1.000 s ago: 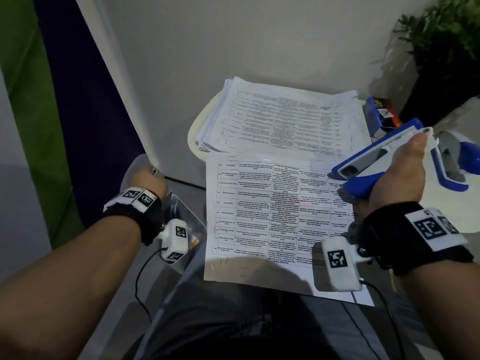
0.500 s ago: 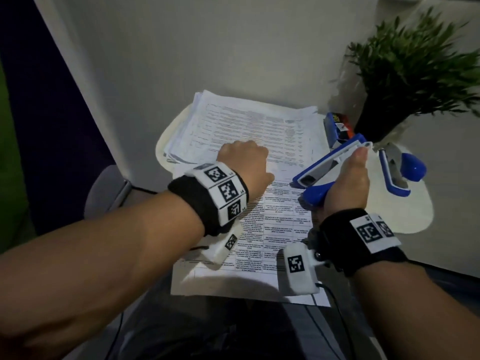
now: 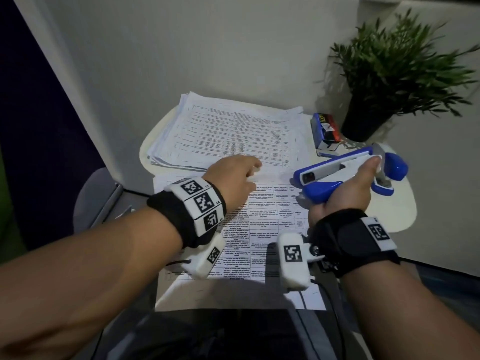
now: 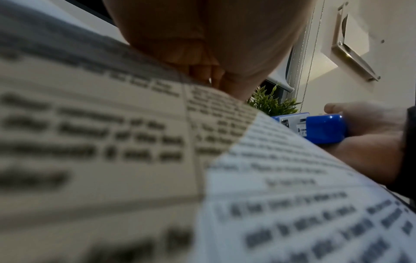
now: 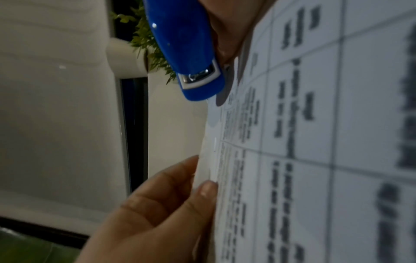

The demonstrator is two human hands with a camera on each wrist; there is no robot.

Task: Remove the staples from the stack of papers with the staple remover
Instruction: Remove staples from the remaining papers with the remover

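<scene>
Papers (image 3: 262, 224) printed with tables lie at the frame's centre, across the person's lap. At their upper edge, the left hand (image 3: 233, 175) pinches the sheet between thumb and fingers. Right of centre, the right hand (image 3: 342, 193) grips a blue-and-white staple remover (image 3: 335, 168), fingers wrapped round it.

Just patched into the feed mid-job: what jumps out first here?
The blue stapler-like tool gripped in the right hand, raised over the right edge of the printed sheet on the lap. Across from it, the left hand pinches that sheet's far edge, thumb on top. Behind lie a thick paper stack on the pale table and a green potted plant at its far right.
</scene>
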